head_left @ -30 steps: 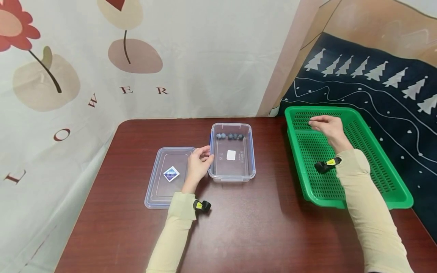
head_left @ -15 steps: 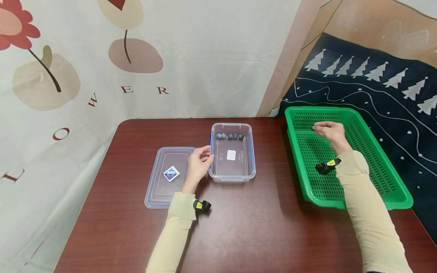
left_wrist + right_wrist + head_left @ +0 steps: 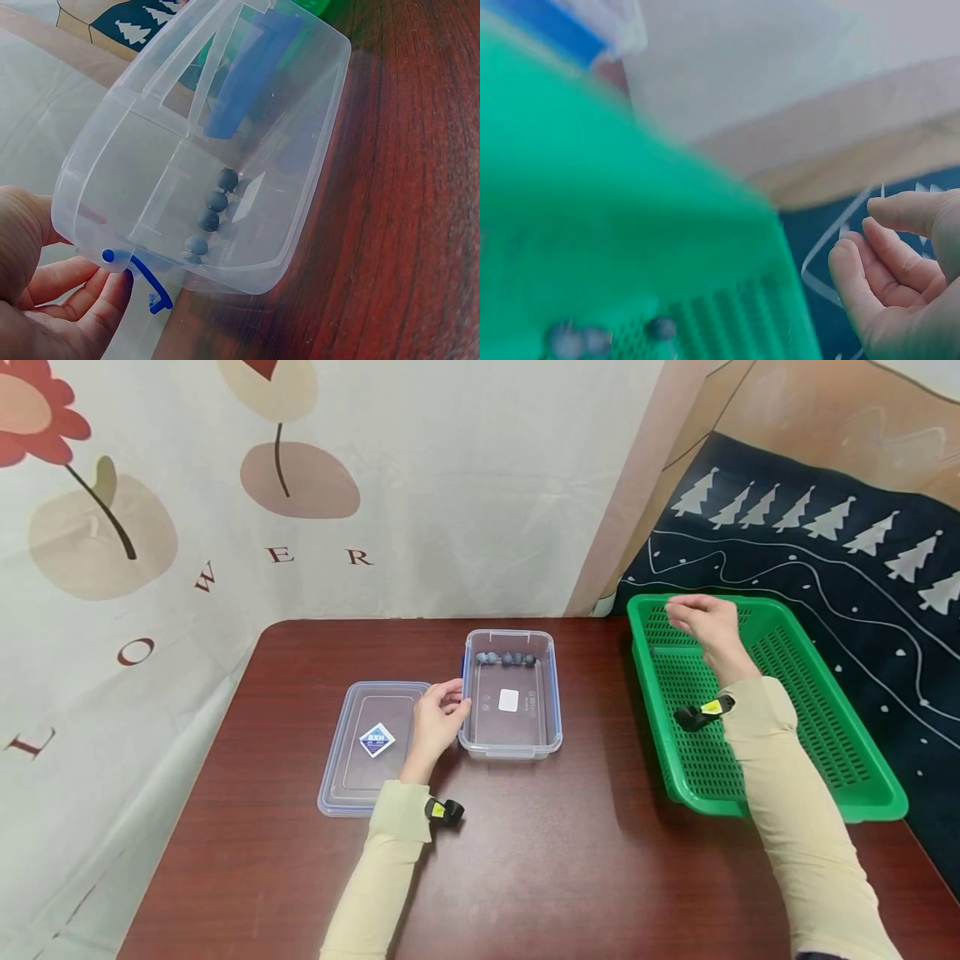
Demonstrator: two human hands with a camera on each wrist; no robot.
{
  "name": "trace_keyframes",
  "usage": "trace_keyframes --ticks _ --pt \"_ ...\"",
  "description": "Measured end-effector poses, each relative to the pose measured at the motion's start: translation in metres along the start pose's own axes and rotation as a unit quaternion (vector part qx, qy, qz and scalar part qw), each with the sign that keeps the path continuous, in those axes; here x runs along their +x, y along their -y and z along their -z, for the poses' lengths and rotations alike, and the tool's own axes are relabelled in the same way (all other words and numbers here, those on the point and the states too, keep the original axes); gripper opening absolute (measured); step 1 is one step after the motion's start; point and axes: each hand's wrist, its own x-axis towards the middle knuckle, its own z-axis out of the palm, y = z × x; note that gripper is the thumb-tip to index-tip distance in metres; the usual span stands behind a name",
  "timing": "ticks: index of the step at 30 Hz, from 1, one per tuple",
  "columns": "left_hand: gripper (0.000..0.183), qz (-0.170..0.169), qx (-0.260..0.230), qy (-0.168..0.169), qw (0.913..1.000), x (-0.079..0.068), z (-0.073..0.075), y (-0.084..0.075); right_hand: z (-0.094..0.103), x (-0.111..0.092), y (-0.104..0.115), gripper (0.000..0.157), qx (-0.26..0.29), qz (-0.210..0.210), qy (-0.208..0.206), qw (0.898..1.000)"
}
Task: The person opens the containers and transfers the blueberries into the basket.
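A clear plastic food box [image 3: 507, 739] stands uncovered on the table, with several dark blue-grey balls [image 3: 517, 659] in a row at its far end. At the box's left side is my left hand [image 3: 437, 718]. Its thumb and fingers hold the wall beside a blue latch [image 3: 142, 277], seen in the left wrist view. Over the far left part of a green basket [image 3: 675, 760] hovers my right hand [image 3: 708, 627], fingers loosely bent. The right wrist view shows nothing between its thumb and fingers. Small dark balls [image 3: 660, 328] lie blurred in the basket in that view.
A clear lid [image 3: 367, 789] with a blue edge and a diamond-shaped label lies left of the box, partly under my left wrist. The reddish-brown table [image 3: 525, 860] meets a patterned cloth [image 3: 465, 527] at its back edge. A dark tree-print cloth [image 3: 847, 610] hangs behind the basket.
My right hand dips slightly, then rises and shifts left over the basket. A small dark thing at its fingertips earlier is no longer visible. My left hand and the box stay put.
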Motion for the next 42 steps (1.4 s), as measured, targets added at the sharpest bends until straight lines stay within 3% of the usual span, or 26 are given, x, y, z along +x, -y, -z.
trace_keyframes --ticks 9,15,19,32,42 --pt "0.031 -0.006 -0.003 -0.002 1.0 0.0 0.001 -0.001 -0.057 0.001 0.018 0.006 -0.017 0.02 0.047 0.999" --pt "0.032 -0.012 -0.015 0.0 0.9998 -0.001 0.001 -0.001 -0.096 0.0 0.017 0.031 -0.067 0.011 0.073 0.995" --pt "0.032 -0.009 -0.013 0.002 0.9999 -0.001 0.002 -0.002 -0.12 -0.001 0.014 0.031 -0.08 0.002 0.08 0.994" --pt "0.031 -0.014 -0.01 0.006 0.9998 -0.002 0.003 -0.003 -0.18 -0.01 -0.009 0.027 -0.051 -0.024 0.132 0.99" --pt "0.031 -0.01 -0.013 0.006 0.9998 -0.001 0.003 -0.001 -0.217 -0.011 -0.039 0.027 -0.073 -0.069 0.158 0.982"
